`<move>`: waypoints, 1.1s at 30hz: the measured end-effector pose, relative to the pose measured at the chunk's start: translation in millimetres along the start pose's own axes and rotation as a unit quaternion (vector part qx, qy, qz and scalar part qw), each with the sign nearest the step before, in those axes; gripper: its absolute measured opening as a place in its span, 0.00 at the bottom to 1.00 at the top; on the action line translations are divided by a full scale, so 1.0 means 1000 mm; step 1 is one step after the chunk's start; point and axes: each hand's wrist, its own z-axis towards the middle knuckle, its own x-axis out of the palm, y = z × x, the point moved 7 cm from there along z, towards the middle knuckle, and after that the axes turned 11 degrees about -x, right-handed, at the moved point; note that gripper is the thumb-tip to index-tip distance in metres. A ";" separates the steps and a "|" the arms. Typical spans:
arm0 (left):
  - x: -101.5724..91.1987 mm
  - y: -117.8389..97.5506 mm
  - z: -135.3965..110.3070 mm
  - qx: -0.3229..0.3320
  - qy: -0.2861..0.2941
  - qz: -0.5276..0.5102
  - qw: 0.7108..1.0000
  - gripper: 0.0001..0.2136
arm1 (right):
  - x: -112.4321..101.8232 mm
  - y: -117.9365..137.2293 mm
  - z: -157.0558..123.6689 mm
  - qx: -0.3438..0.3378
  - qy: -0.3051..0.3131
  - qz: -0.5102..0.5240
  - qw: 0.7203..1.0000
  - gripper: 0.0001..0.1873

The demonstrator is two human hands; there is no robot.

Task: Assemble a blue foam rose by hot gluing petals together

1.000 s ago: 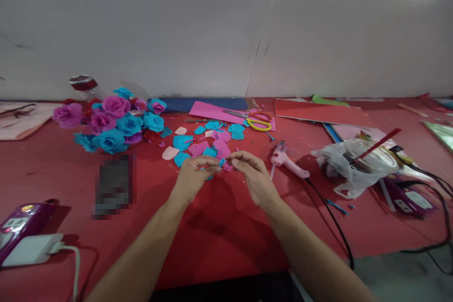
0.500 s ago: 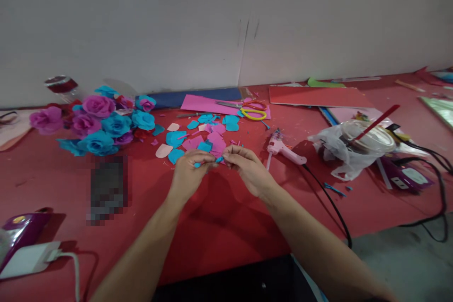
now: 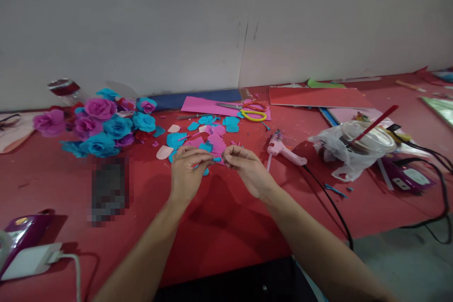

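My left hand (image 3: pixel 188 170) is closed in a pinch on a small rolled piece of blue paper (image 3: pixel 216 159), which pokes out past the fingertips. Close beside its free end, my right hand (image 3: pixel 246 167) has thumb and fingers pressed together; what they hold, if anything, is too small to make out. Under and behind both hands lie cut pink paper pieces (image 3: pixel 216 141) and blue paper petals (image 3: pixel 176 140). A pale peach petal (image 3: pixel 164 152) rests left of them. The pink glue gun (image 3: pixel 288 153) lies to the right of my right hand.
Blue and pink paper roses (image 3: pixel 101 125) stand at the left, with a blurred-out dark object (image 3: pixel 109 191) in front. Yellow-and-red-handled scissors (image 3: pixel 253 112) lie on a pink sheet. A plastic-wrapped tub (image 3: pixel 368 137) and a purple power strip (image 3: pixel 406 174) sit right; a white charger (image 3: pixel 31 260) lies front left.
My fingertips have drawn slightly apart, and more of the blue rolled piece shows in my left hand. The view has shifted a little; the things on the table stay put.
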 end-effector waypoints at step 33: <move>0.012 0.075 -0.005 -0.494 -0.024 -0.572 0.655 0.04 | -0.020 0.023 0.001 -0.171 -0.091 -0.436 0.879 0.09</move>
